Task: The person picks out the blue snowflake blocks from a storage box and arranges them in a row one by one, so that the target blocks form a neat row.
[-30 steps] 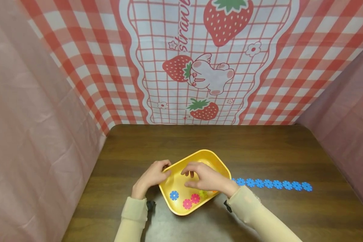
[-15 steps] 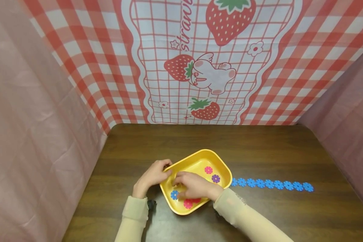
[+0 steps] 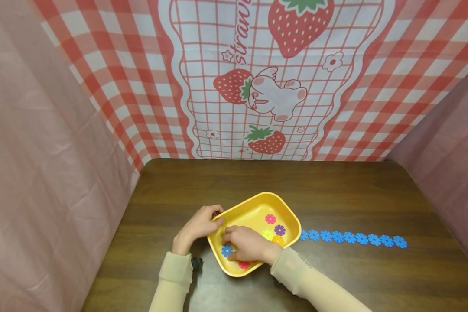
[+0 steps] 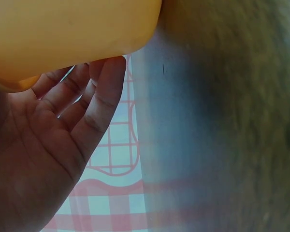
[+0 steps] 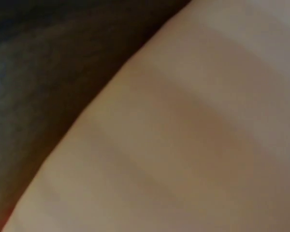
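Observation:
A yellow plastic tray [image 3: 253,209] stands on the table. My left hand [image 3: 198,225] grips its left end, thumb over the rim and fingers outside; in the left wrist view, the fingers [image 4: 97,104] reach the outer wall of the tray. Inside the tray, my right hand [image 3: 249,243] has its fingers curled down beside a blue snowflake disc [image 3: 226,251], thumb at the disc's edge. I cannot tell whether it pinches the disc. A red disc [image 3: 243,264] shows under the hand. Pink [image 3: 270,219], purple [image 3: 279,230], yellow [image 3: 267,234] and orange [image 3: 277,240] discs lie further right.
A straight chain of several blue snowflake discs [image 3: 349,237] runs rightward from the tray along the brown table [image 3: 179,182]. A strawberry-print cloth [image 3: 253,99] hangs behind, with pink curtains [image 3: 50,173] at both sides. The right wrist view is filled by blurred skin.
My right hand has moved left and down inside the tray to the blue disc, uncovering the discs at the right end. My left hand has stayed on the rim.

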A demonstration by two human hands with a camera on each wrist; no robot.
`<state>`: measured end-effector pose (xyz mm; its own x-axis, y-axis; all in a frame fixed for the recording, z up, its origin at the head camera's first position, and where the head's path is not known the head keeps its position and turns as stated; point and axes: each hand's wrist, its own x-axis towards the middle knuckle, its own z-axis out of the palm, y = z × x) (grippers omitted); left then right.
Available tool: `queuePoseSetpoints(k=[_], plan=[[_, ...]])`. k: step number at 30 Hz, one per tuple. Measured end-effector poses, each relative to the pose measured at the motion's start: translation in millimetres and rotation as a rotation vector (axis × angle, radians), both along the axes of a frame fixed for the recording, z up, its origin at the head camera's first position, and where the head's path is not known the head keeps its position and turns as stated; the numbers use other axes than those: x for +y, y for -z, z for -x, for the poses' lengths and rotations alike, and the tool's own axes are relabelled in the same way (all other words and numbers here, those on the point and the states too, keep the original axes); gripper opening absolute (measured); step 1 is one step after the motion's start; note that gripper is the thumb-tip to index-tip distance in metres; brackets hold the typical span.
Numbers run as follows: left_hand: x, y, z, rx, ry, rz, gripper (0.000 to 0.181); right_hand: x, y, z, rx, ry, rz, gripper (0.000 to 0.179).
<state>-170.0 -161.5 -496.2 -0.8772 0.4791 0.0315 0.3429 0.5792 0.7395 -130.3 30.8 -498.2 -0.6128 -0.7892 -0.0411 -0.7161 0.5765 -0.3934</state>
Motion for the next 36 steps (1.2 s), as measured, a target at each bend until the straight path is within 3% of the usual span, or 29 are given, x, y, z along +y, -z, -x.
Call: queuePoseSetpoints(k=[14,24,36], plan=[[1.2,1.3,-0.5,0.003,-0.001,0.006,0.006,2.4,4.0,-0.9,0.039,0.020,0.004,0.025],[0.7,1.5,-0.5,-0.007,-0.004,0.005,0.008,11.6,-9.1,2.9,0.003,0.069,0.029,0.028],[1.5,-0.6,-1.5,-0.035,-0.017,0.005,0.008,35.2,-30.5,2.8,-0.007,0.117,0.128,0.026]])
